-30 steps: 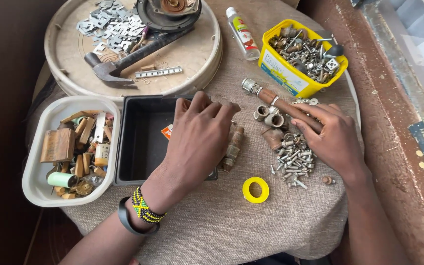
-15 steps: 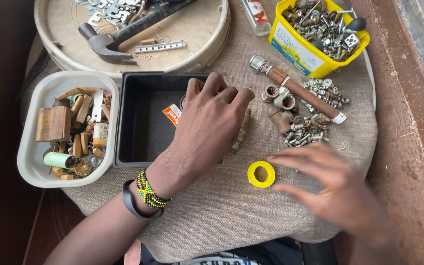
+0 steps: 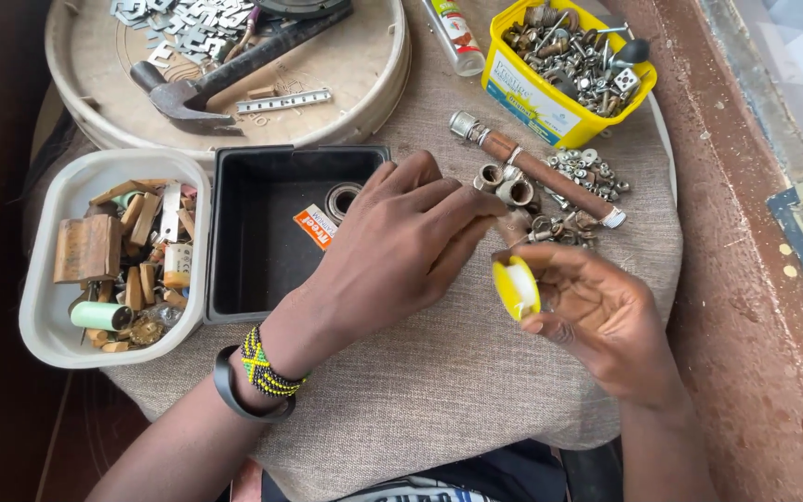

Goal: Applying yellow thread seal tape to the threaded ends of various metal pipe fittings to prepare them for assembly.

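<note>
The right hand holds a yellow tape roll on edge, just above the cloth. The left hand lies palm down beside it, fingertips at a brown fitting close to the roll. Past them lie a rusty pipe and loose nuts. A black tray sits left of the hand, a white tub of scraps beyond it. A yellow tub of bolts and a hammer stand farther back.
</note>
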